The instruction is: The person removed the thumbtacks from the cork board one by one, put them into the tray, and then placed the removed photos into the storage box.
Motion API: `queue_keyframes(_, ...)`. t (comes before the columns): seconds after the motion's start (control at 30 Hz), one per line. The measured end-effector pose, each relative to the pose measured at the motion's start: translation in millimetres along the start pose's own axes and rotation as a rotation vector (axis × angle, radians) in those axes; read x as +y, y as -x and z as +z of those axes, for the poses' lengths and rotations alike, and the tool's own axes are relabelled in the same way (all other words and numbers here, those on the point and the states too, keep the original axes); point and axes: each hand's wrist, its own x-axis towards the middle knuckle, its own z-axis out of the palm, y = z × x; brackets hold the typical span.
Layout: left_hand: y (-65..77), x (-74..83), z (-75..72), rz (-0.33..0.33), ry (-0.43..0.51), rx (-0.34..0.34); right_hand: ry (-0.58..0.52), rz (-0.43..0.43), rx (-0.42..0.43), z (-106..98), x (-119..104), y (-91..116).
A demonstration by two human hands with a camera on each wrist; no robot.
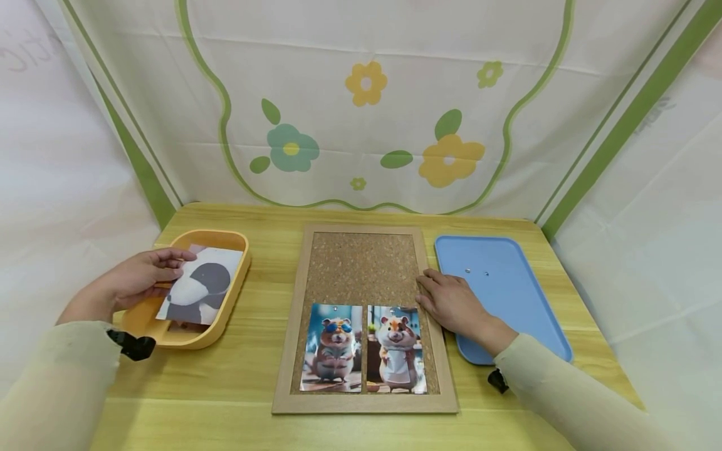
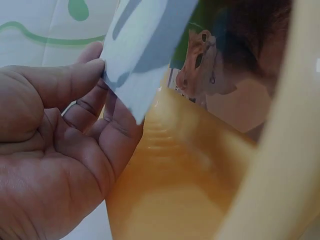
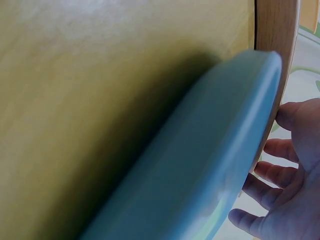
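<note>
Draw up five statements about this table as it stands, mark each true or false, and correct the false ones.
1. The left hand holds a panda picture at the orange bin. True.
2. The right hand lies flat in the middle of the blue tray. False: its fingers touch the wooden frame of the cork board.
3. Two small shiny items lie on the blue tray. True.
4. In the head view, the sunglasses hamster picture is right of the apron hamster picture. False: it is on the left.
5. Both hamster pictures are on the board's upper half. False: they occupy the lower half.
</note>
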Motion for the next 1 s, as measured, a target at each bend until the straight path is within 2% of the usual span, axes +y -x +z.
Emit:
queue_keyframes(0.3,-0.4,3.7,7.2,-0.023,-0.054,-0.003,-0.001,0.002,-0.007,-1.1,-0.4,0.3)
queue_keyframes(0.53,-1.1,3.4,9.7,-0.059,-0.060,-0.013,0.003,0.005,-0.014,0.0,0.3,0.9)
queue_keyframes(0.77,-2.3,2.4,11.7,-0.061,-0.084,-0.017,0.009,0.000,-0.007,0.3,-0.2,0.8)
queue_keyframes(1.0,1.0,10.5,13.8,-0.125,-0.162,-0.026,0.009,-0.004,0.000,-0.6,-0.6,1.0)
